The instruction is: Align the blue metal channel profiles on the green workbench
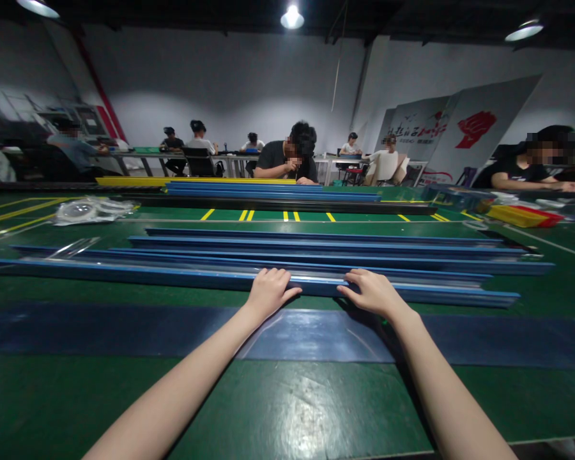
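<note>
A long blue plastic channel strip (172,277) lies crosswise on the green table (292,409). My left hand (269,292) grips its near wall around the middle, fingers over the top edge and thumb on the near side. A short way to the right, my right hand (370,291) holds the same strip in a similar way. Behind it are several more blue channel strips (316,244), roughly parallel. Closer to me, a flat translucent bluish sheet (124,329) runs across the table beneath my forearms. The undersides of my fingertips are hidden.
Farther back lie a black bar (278,204), more blue strips (268,191) and a yellow strip (196,181). A clear plastic bag (91,209) rests at the left, a yellow-and-red tray (522,216) at the right. A person (290,156) sits across the table.
</note>
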`<state>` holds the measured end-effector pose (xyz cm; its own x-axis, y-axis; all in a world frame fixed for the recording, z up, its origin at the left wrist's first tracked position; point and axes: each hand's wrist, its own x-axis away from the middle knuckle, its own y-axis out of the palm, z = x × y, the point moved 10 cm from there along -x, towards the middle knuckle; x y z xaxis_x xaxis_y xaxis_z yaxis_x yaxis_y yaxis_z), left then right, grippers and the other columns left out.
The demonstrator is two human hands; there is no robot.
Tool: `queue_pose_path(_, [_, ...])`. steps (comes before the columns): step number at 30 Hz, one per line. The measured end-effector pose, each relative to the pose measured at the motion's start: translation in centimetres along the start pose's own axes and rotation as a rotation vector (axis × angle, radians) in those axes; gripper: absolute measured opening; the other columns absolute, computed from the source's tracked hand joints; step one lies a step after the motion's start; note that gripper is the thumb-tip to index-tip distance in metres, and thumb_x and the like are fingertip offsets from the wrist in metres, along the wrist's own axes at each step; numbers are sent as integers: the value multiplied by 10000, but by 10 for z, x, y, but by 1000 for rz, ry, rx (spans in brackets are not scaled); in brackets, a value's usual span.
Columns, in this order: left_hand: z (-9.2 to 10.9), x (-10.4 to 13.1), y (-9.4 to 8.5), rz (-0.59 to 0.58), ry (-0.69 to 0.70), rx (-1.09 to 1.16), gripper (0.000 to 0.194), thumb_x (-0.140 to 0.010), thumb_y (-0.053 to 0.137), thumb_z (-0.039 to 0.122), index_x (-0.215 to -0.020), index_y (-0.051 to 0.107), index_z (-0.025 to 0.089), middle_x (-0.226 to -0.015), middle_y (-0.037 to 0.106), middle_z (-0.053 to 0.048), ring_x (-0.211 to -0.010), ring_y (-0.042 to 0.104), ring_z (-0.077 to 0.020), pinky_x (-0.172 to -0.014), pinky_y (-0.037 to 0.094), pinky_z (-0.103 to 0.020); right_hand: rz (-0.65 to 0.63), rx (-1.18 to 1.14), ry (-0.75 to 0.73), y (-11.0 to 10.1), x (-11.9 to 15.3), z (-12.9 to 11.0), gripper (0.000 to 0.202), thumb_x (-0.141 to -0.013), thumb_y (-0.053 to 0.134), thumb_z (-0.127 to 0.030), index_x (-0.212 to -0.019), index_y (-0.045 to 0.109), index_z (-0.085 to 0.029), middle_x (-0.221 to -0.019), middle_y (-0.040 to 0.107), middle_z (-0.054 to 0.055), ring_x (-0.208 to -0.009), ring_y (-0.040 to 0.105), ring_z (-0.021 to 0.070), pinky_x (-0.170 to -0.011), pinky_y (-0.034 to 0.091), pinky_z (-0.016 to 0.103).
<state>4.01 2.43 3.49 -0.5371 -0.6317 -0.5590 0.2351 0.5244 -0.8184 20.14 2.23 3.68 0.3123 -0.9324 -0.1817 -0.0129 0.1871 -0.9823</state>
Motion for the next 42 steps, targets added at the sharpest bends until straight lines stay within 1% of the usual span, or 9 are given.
queue_pose_path(6, [1, 0, -1, 8, 5, 19, 344, -816, 463, 498, -755, 534, 167, -781, 628, -37, -785, 545, -191, -643, 300, -303, 15, -9, -25, 0, 0, -5, 356, -840, 384, -453, -903, 612, -186, -995, 627, 72, -915, 567, 199, -698, 379, 254])
queue_pose_path(13, [0, -1, 2, -38, -6, 12, 359, -816, 455, 510, -755, 545, 167, -759, 637, -41, -741, 556, -187, -633, 297, -304, -7, -18, -17, 3, 0, -5, 358, -838, 389, -456, -913, 611, -185, -1017, 622, 81, -936, 558, 194, -720, 385, 247])
queue_pose_path(20, [0, -1, 3, -48, 4, 24, 353, -824, 447, 502, -757, 546, 170, -753, 639, -38, -721, 559, -183, -630, 290, -301, 19, 6, -33, 2, 0, -5, 361, -844, 380, -455, -919, 610, -188, -1009, 622, 82, -905, 572, 201, -708, 392, 260])
queue_pose_path(26, [2, -1, 1, -33, 15, -3, 344, -827, 450, 490, -772, 550, 165, -762, 632, -41, -721, 558, -186, -636, 296, -308, 72, 25, -68, 1, -5, -17, 413, -865, 335, -490, -1040, 553, -186, -980, 625, 82, -890, 567, 204, -713, 386, 275])
queue_pose_path(30, [3, 0, 1, -28, 17, -1, 348, -825, 449, 495, -766, 549, 167, -750, 628, -39, -719, 555, -186, -639, 298, -309, 109, 27, -143, 2, -7, -35, 332, -877, 361, -424, -975, 562, -179, -925, 615, 77, -855, 545, 189, -700, 372, 268])
queue_pose_path(33, [3, 0, 1, -19, 18, 5, 348, -826, 445, 496, -777, 548, 167, -752, 624, -42, -721, 550, -188, -640, 296, -310, 170, 4, -178, -3, -6, -44, 239, -878, 392, -346, -938, 558, -185, -914, 593, 70, -866, 503, 183, -677, 356, 258])
queue_pose_path(36, [4, 0, 0, -18, 35, 2, 337, -832, 440, 486, -795, 546, 168, -763, 617, -42, -728, 542, -186, -658, 300, -313, 213, -18, -192, -9, -5, -46, 164, -862, 434, -305, -881, 551, -192, -884, 577, 57, -853, 474, 179, -659, 342, 258])
queue_pose_path(39, [5, -1, 1, -26, 47, -3, 315, -843, 436, 461, -808, 542, 166, -773, 606, -41, -737, 534, -182, -674, 303, -312, 213, -22, -190, -10, -6, -45, 140, -856, 447, -287, -802, 535, -192, -811, 563, 42, -810, 467, 169, -642, 328, 255])
queue_pose_path(42, [4, 0, 0, -23, 45, 5, 305, -859, 413, 441, -838, 539, 165, -776, 597, -41, -747, 529, -181, -678, 304, -307, 216, -13, -189, -10, -7, -44, 108, -843, 469, -263, -788, 523, -187, -808, 558, 38, -805, 470, 163, -630, 321, 250])
